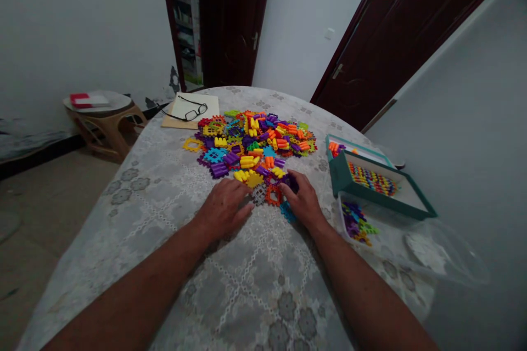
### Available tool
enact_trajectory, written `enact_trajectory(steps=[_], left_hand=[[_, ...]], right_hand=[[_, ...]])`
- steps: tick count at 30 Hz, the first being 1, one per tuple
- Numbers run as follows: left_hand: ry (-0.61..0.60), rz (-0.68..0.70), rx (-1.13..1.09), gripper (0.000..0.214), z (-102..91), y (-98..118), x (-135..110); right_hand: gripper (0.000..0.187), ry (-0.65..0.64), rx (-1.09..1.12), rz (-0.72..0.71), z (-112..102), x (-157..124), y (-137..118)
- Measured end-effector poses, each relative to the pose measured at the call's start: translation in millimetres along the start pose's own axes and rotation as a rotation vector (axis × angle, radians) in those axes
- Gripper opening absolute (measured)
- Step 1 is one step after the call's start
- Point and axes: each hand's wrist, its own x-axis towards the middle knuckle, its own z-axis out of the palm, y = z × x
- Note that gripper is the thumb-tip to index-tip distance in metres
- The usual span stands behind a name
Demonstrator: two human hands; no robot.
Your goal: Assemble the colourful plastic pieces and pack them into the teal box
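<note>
Both hands rest palm down on the table point(135, 203), at the near edge of a pile of bright plastic building pieces point(251, 140). The left hand point(226, 205) lies flat on the lace cloth with its fingers stretched out and close together. Their tips are just beside a grey piece point(258, 193), and nothing is gripped. The right hand point(302, 200) sits a little further forward with its fingers bent down over a dark purple piece point(290, 181) at the edge of the pile. Whether they hold it or only cover it I cannot tell.

Between the two hands lie the grey piece and an orange piece point(273, 195), which touch each other. A blue piece point(287, 211) shows at the inner edge of the right hand, partly under it. The rest of the pile spreads away from the hands across the middle of the table in yellow, orange, purple, green and blue.

To the right of the right hand stands an open green box point(341, 178) with rows of coloured pieces inside. In front of it is a clear tub point(341, 214) holding more pieces — mostly purple — and a crumpled clear bag point(436, 252) lies beside that. At the far side of the table a pair of glasses point(187, 113) lies on a pale pad point(206, 103). Off to the left, beyond the table, a low stool point(109, 120) carries a red and white book point(88, 100).
</note>
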Motion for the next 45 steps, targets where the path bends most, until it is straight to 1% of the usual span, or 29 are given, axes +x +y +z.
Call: enact_trajectory(steps=[4,5,7,9,10,13,17,19,21,24,27,30,35,37,40,41,43,45], left_hand=[[-0.051,-0.006,-0.027,0.031,-0.7,1.8,-1.2],[-0.067,-0.007,-0.029,0.032,-0.8,2.3,-1.5],[-0.086,-0.006,-0.030,0.033,-0.7,3.0,-1.8],[-0.084,-0.006,-0.029,0.032,-0.1,2.9,-1.9],[-0.082,-0.004,-0.028,0.032,0.3,2.6,-2.0],[-0.078,-0.002,-0.027,0.031,1.0,1.6,-2.0],[-0.092,-0.005,-0.030,0.029,-0.3,2.6,-1.2],[-0.107,-0.008,-0.027,0.028,-1.6,4.0,-0.5],[-0.115,-0.011,-0.027,0.028,-2.9,5.1,0.1],[-0.122,-0.018,-0.027,0.027,-4.0,5.9,0.7],[-0.131,-0.021,-0.023,0.028,-3.8,5.3,0.7],[-0.139,-0.021,-0.021,0.028,-3.4,5.0,0.7],[-0.135,-0.021,-0.020,0.028,-1.7,4.5,0.1],[-0.117,-0.031,-0.020,0.029,0.1,2.9,-0.8],[-0.050,-0.054,-0.020,0.033,3.4,-1.0,-2.1],[-0.021,-0.064,-0.018,0.035,4.1,-2.2,-2.3],[0.023,-0.083,-0.019,0.038,4.2,-3.5,-2.3],[0.010,-0.086,-0.019,0.040,2.4,-3.0,-1.6]], right_hand=[[0.039,-0.042,0.119,0.055,-3.1,-2.2,3.4],[0.041,-0.059,0.132,0.050,-4.0,-2.9,4.3],[0.050,-0.090,0.120,0.021,-6.4,-4.1,6.0],[0.059,-0.105,0.047,-0.019,-9.6,-4.9,7.1],[0.060,-0.108,-0.007,-0.041,-11.3,-5.2,7.4],[0.054,-0.121,-0.169,-0.081,-16.3,-5.3,7.2],[0.050,-0.143,-0.249,-0.043,-21.2,-4.5,5.7],[0.052,-0.155,-0.258,-0.053,-22.2,-4.4,4.3],[0.053,-0.176,-0.254,-0.095,-21.7,-4.8,2.4],[0.047,-0.209,-0.200,-0.133,-18.2,-5.9,-1.2],[0.043,-0.200,-0.149,-0.121,-14.2,-7.0,-5.0],[0.036,-0.182,-0.106,-0.070,-12.9,-7.9,-9.6],[0.019,-0.200,-0.011,0.090,-14.4,-9.9,-18.6],[0.020,-0.154,0.044,0.112,-14.3,-9.6,-19.7],[0.033,-0.023,0.105,0.120,-13.1,-6.1,-16.8],[0.034,0.007,0.118,0.125,-12.4,-4.2,-15.2],[0.029,0.030,0.178,0.176,-11.0,0.4,-12.2],[0.022,0.039,0.339,0.307,-10.0,5.7,-11.1]])
